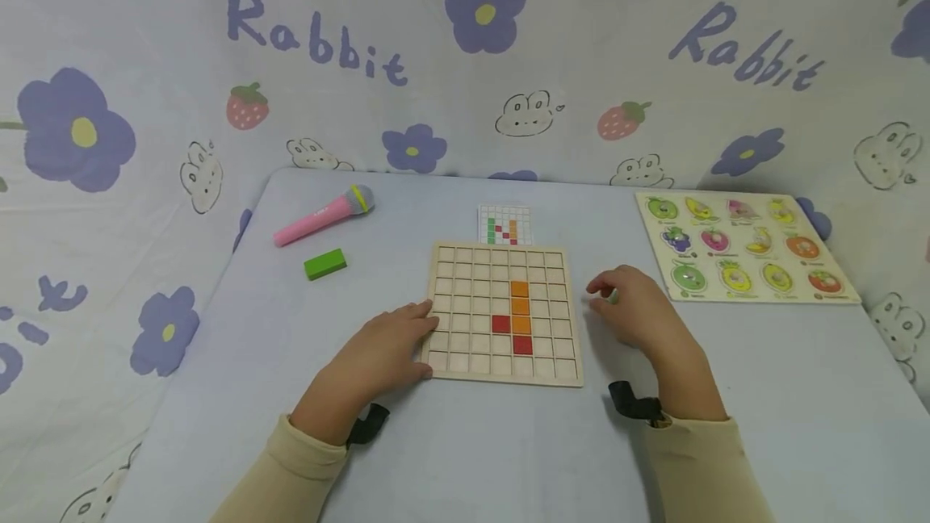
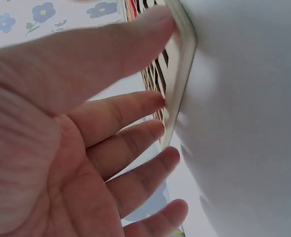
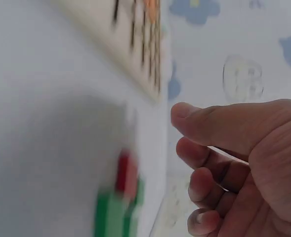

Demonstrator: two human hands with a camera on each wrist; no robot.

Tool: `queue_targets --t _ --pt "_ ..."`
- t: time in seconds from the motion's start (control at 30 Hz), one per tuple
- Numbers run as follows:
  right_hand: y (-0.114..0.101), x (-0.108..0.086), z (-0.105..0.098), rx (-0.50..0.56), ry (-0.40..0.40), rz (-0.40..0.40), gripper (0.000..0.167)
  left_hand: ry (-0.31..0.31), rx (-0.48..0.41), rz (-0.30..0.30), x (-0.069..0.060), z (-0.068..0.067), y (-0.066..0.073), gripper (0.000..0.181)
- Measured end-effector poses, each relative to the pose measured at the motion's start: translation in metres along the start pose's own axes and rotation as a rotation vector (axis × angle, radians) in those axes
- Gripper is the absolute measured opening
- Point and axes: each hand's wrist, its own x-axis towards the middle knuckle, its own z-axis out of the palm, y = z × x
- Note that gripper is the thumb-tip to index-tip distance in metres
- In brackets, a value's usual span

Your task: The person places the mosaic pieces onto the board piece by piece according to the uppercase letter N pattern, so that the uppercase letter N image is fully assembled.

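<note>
A wooden grid board (image 1: 462, 287) lies flat on the table, with three orange squares (image 1: 520, 307) stacked in a column and two red squares (image 1: 500, 324) beside and below them. My left hand (image 1: 381, 345) touches the board's left edge, its fingers extended; the left wrist view shows the thumb on the rim. Just right of the board hovers my right hand (image 1: 639, 315), fingers loosely bent with nothing between them. In the right wrist view, a red block (image 3: 127, 177) and green blocks (image 3: 113, 213) lie on the table near it, blurred; the head view largely hides them.
Behind the board lies a small pattern card (image 1: 504, 224) with coloured squares. A pink toy microphone (image 1: 320, 219) and a green block (image 1: 325, 264) are at left. A fruit puzzle board (image 1: 741, 253) occupies the back right. Printed cloth hangs behind the table.
</note>
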Motion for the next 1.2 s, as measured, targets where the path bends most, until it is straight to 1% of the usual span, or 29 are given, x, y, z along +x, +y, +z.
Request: queue_targets --t 0.07,0.13,0.23,0.37,0.5,0.6,0.7,0.77,0.87,1.03,1.2 --pt "0.013 -0.003 -0.001 -0.018 -0.002 0.029 0.022 0.0 0.008 -0.015 -0.001 0.0 -0.001 0.074" --pt "0.023 -0.006 0.0 -0.03 -0.011 0.046 0.022 -0.006 0.012 -0.015 -0.002 -0.001 -0.001 0.075" --pt "0.032 -0.009 0.003 -0.039 -0.018 0.056 0.022 -0.01 0.015 -0.007 -0.002 -0.001 -0.001 0.075" --pt "0.034 -0.011 0.006 -0.038 -0.011 0.052 0.022 -0.013 0.001 -0.014 -0.003 -0.001 -0.002 0.075" --pt "0.034 -0.013 0.007 -0.023 -0.006 0.068 0.024 -0.015 -0.023 -0.02 -0.003 0.001 -0.003 0.075" --pt "0.035 -0.014 0.007 0.01 0.009 0.075 0.02 -0.015 -0.031 -0.022 -0.004 0.0 -0.002 0.075" --pt "0.035 -0.015 0.008 0.064 0.045 0.068 0.014 -0.013 -0.033 -0.027 -0.005 -0.001 0.0 0.075" --pt "0.029 -0.015 0.007 0.103 0.069 0.057 0.013 -0.012 -0.033 -0.031 -0.006 -0.002 -0.001 0.075" --pt "0.012 -0.011 0.007 0.154 0.081 0.032 0.013 -0.013 -0.033 -0.038 -0.006 -0.001 -0.001 0.075" --pt "-0.033 0.006 0.016 0.197 0.035 -0.049 0.01 -0.008 -0.035 -0.041 -0.005 -0.001 -0.003 0.075" --pt "-0.071 0.025 0.036 0.206 -0.025 -0.145 0.007 -0.005 -0.051 -0.034 -0.005 0.0 -0.002 0.074"
